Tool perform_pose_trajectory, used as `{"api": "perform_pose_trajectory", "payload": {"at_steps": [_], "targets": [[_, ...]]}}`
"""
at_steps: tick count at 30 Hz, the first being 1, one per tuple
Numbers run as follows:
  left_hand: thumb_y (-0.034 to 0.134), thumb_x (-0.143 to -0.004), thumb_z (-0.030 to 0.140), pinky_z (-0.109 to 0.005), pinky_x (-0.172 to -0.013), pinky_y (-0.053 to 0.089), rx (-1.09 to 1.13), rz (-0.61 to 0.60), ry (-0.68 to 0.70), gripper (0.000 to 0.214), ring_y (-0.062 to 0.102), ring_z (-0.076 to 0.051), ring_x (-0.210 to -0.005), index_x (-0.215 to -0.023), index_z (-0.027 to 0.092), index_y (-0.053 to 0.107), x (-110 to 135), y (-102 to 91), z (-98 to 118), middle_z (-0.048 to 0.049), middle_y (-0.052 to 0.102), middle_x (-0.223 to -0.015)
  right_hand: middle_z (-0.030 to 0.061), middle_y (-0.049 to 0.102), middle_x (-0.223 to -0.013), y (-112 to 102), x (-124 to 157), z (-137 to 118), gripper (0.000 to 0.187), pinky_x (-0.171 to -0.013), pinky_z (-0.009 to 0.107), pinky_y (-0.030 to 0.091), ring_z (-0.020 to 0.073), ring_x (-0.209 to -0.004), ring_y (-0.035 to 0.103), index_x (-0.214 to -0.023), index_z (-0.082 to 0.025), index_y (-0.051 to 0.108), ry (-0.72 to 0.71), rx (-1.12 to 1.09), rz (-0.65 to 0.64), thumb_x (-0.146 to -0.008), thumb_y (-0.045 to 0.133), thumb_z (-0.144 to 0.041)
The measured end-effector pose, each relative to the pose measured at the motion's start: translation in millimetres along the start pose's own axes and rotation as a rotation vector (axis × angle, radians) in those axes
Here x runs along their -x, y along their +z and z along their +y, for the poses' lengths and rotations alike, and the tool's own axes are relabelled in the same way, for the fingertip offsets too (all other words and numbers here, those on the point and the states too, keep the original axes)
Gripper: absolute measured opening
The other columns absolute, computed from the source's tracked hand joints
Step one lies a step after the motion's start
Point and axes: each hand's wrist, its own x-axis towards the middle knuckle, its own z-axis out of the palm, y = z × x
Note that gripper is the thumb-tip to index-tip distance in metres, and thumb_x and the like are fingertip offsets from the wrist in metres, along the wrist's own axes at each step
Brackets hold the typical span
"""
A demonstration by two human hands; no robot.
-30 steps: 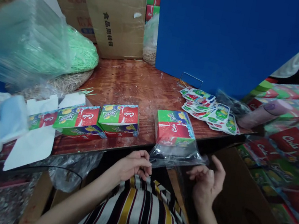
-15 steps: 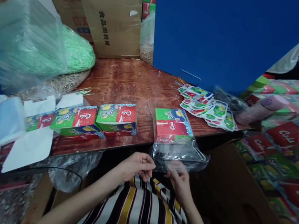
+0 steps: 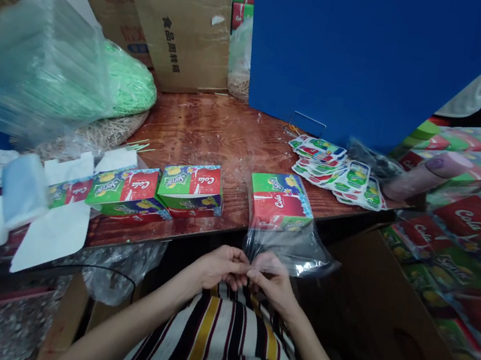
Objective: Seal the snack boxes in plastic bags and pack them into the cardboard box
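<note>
A brown carton (image 3: 198, 36) stands behind green shreds (image 3: 131, 85) — a pink bottle (image 3: 422, 177), far right.

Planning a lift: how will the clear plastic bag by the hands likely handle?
The clear plastic bag will probably flop: its loose end wrinkles past the edge of the brown wooden table. Its glossy highlights suggest slipperiness. It is likely light, being see-through film.

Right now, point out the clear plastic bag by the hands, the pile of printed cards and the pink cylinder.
Clear plastic bag (image 3: 296, 246): head view, on its loose near part.
Pile of printed cards (image 3: 339, 174): head view, on the middle of the pile.
Pink cylinder (image 3: 421, 180): head view, midway along its side.
</note>
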Motion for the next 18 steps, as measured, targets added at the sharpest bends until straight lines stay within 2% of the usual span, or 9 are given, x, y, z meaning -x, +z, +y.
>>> {"api": "perform_pose_trajectory", "payload": {"at_steps": [4, 6, 10, 14, 18], "targets": [[0.087, -0.053, 0.048, -0.018, -0.044, 0.045, 0.052, -0.058, -0.012, 0.051, 0.058, -0.01, -0.048, -0.076, 0.013, 0.058, -2.5, -2.2, -2.7, -0.0018, 0.065, -0.059, -0.0011, 0.06, -0.067, -7.8, -7.5, 2.3, 0.03, -0.047, 0.019, 0.046, 0.0096, -0.051, 0.055, -0.089, -0.019, 0.053, 0.059, -0.076, -0.168, -0.079, 0.075, -0.036], [0.086, -0.054, 0.049, -0.018, -0.045, 0.044, 0.072, -0.082, -0.018, 0.05, 0.058, -0.009, -0.047, -0.075, 0.013, 0.058, -4.5, -4.4, -6.1, -0.002, 0.065, -0.06, -0.0014, 0.061, -0.065, -9.4, -10.5, 5.1, 0.032, -0.046, 0.018, 0.046, 0.0095, -0.05, 0.056, -0.094, -0.019, 0.051, 0.089, -0.108, -0.209, -0.082, 0.073, -0.039], [0.086, -0.054, 0.048, -0.018, -0.044, 0.044, 0.062, -0.096, -0.037, 0.05, 0.057, -0.009, -0.045, -0.075, 0.013, 0.059, -9.2, -10.4, -13.3, -0.0019, 0.064, -0.058, -0.002, 0.062, -0.064, -6.8, -15.1, 7.6, 0.038, -0.041, 0.016, 0.044, 0.01, -0.048, 0.058, -0.09, -0.019, 0.048, 0.149, -0.136, -0.222, -0.078, 0.076, -0.04], [0.086, -0.056, 0.048, -0.019, -0.045, 0.044, 0.052, -0.108, -0.032, 0.048, 0.058, -0.01, -0.048, -0.075, 0.013, 0.059, -10.7, -13.6, -15.3, -0.0025, 0.064, -0.06, -0.0024, 0.059, -0.061, -7.2, -19.4, 3.1, 0.038, -0.04, 0.015, 0.042, 0.0083, -0.047, 0.055, -0.082, -0.017, 0.048, 0.183, -0.057, -0.249, -0.076, 0.077, -0.041], [0.085, -0.059, 0.046, -0.023, -0.056, 0.049, 0.096, -0.092, 0.067, 0.048, 0.062, -0.012, -0.058, -0.08, 0.014, 0.057, -8.0, -7.4, -9.3, -0.0021, 0.064, -0.068, -0.0015, 0.058, -0.062, -8.4, -18.5, -0.4, 0.034, -0.042, 0.015, 0.039, 0.0083, -0.05, 0.053, -0.081, -0.017, 0.051, 0.124, 0.016, -0.232, -0.081, 0.072, -0.043]]}}
